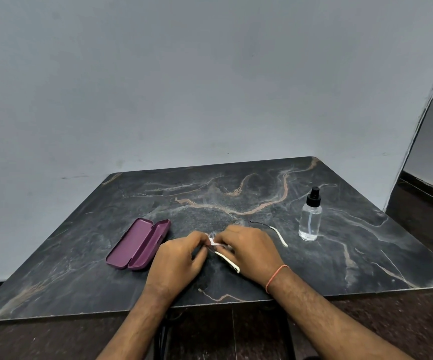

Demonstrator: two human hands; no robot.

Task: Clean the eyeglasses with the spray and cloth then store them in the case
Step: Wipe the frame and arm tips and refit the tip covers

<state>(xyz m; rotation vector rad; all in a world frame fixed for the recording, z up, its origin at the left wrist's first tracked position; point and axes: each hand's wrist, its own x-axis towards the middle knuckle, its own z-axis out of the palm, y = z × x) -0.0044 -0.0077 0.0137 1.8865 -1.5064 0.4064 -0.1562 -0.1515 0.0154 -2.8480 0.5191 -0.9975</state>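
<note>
The eyeglasses (270,228), with clear lenses and white-tipped temples, lie open on the dark marble table (236,193) in the middle. My left hand (179,258) and my right hand (249,248) meet over the left lens, both pinching a small whitish piece of cloth (214,242) against it. One temple sticks out toward me below the hands, the other lies to the right. The purple case (138,244) lies open and empty to the left of my left hand. The clear spray bottle (310,216) with a black nozzle stands upright at the right.
A grey wall runs close behind the table's far edge. The table's front edge is near my forearms, with dark floor below. A doorway corner stands at the far right.
</note>
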